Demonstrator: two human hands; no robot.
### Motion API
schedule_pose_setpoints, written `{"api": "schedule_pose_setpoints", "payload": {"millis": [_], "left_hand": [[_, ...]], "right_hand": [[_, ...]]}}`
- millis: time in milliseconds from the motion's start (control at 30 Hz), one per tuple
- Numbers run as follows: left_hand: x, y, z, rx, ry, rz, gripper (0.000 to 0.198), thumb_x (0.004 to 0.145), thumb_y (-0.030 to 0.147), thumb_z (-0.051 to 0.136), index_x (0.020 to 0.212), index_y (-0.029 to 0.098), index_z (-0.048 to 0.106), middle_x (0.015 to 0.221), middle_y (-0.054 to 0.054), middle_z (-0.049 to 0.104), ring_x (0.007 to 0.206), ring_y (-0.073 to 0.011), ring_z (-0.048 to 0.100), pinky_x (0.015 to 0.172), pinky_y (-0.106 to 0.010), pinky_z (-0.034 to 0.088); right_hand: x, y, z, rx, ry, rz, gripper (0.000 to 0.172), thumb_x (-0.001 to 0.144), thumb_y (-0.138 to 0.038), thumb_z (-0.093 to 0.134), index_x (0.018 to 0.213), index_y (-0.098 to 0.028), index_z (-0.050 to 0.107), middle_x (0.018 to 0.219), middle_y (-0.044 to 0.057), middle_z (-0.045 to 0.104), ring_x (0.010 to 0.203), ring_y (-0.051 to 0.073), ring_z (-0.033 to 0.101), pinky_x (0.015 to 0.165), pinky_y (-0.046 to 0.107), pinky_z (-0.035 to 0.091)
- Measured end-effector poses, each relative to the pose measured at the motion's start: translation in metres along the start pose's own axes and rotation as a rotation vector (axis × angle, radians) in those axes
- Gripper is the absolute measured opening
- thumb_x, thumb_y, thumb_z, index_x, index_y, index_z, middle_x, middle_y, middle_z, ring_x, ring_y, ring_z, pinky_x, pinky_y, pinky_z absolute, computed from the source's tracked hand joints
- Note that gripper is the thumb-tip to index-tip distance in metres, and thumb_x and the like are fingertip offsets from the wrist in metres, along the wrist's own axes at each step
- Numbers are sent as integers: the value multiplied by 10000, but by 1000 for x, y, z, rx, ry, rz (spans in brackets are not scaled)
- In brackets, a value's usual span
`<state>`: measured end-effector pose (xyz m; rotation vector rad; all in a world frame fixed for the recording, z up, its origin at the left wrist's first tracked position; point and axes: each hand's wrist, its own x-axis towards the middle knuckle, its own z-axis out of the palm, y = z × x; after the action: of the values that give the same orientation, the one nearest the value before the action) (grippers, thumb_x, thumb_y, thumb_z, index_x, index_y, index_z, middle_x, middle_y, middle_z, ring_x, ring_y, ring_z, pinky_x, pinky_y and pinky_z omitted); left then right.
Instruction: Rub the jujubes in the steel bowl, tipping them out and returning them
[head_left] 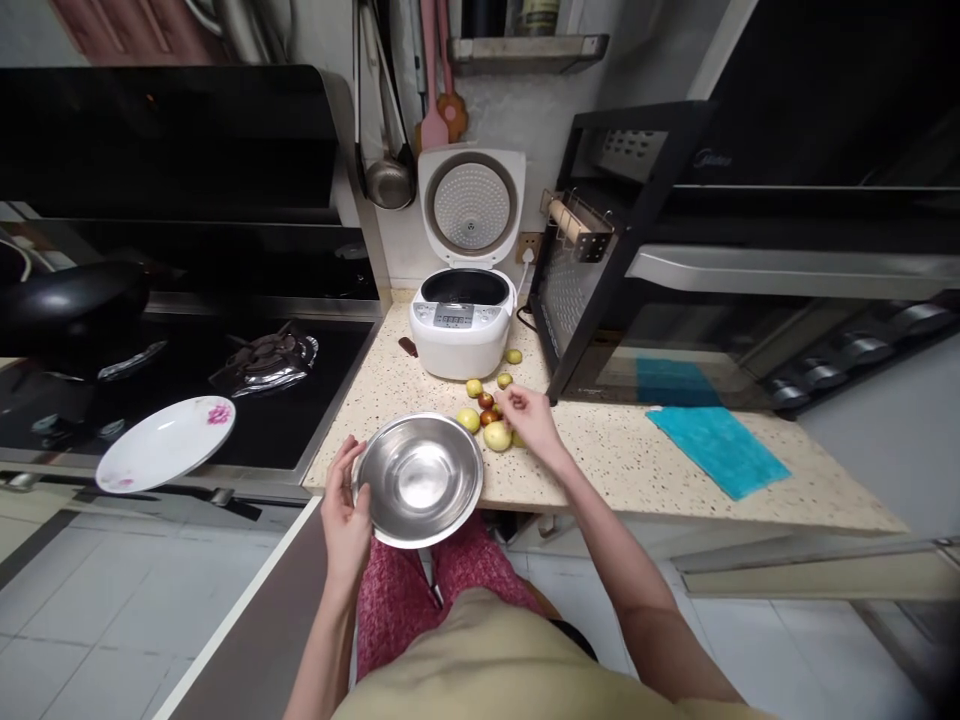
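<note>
A steel bowl [418, 480] with nothing in it juts past the counter's front edge. My left hand [348, 510] grips its left rim, thumb on the near side and fingers along the outside. To the right of the bowl lies a loose group of small round fruits, some yellow-green [497, 436], some red-brown [487, 400]; they look like jujubes. Over the right side of this group is my right hand [529, 422], its fingers curled and pinched together. Whatever is between its fingertips is hidden.
Behind the fruits stands a white rice cooker [461, 335] with its lid raised. An oven [690, 330] in a black rack is at the right, a turquoise cloth [716, 450] before it. A white plate [166, 445] overhangs the gas stove [300, 430] at left.
</note>
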<state>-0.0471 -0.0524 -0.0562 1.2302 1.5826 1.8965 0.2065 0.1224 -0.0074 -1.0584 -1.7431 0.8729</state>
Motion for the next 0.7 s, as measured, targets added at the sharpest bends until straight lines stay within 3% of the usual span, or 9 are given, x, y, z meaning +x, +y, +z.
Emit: {"api": "schedule_pose_setpoints", "payload": {"millis": [67, 167, 267, 400, 533, 700], "left_hand": [[-1, 2, 2, 19, 2, 1, 409, 916, 362, 708, 1304, 243, 661, 1596, -115, 488, 1516, -341, 418, 1280, -535, 281], [-5, 8, 7, 66, 10, -10, 335, 933, 307, 649, 1262, 248, 682, 1591, -101, 497, 1528, -329, 400, 1280, -534, 278], [-9, 12, 13, 111, -1, -10, 287, 957, 264, 587, 1223, 257, 694, 1589, -84, 502, 1532, -314, 395, 1275, -540, 286], [-16, 11, 23, 140, -18, 41, 265, 983, 252, 541, 1195, 271, 699, 1558, -74, 535, 1512, -308, 430, 1253, -555, 331], [-24, 6, 33, 183, -40, 84, 256, 1021, 259, 510, 1188, 292, 702, 1557, -63, 535, 1530, -300, 404, 1243, -571, 345], [-32, 8, 43, 235, -89, 111, 230, 1027, 287, 543, 1201, 286, 694, 1559, -86, 518, 1542, -320, 378, 1228, -596, 355]], "right_hand": [[29, 7, -13, -208, 72, -51, 392, 992, -528, 488, 748, -230, 563, 703, 21, 653, 667, 184, 616, 653, 296, 494], [73, 21, -22, -563, 45, 56, 229, 1006, -293, 424, 982, -207, 635, 1007, 98, 722, 956, 234, 666, 882, 354, 516], [105, 36, -21, -648, -4, 120, 310, 960, -166, 465, 1227, -195, 620, 1289, 165, 655, 1227, 284, 583, 1028, 413, 464], [124, 51, -13, -738, -111, 196, 301, 973, -175, 564, 1265, -140, 630, 1328, 189, 630, 1237, 297, 590, 1051, 455, 476], [128, 56, -10, -796, -142, 206, 346, 1003, -375, 655, 1281, -169, 633, 1316, 108, 643, 1151, 250, 649, 991, 477, 555], [121, 49, -15, -804, -108, 140, 317, 942, -158, 617, 1253, -104, 640, 1285, 184, 644, 1153, 277, 637, 1003, 395, 515]]}}
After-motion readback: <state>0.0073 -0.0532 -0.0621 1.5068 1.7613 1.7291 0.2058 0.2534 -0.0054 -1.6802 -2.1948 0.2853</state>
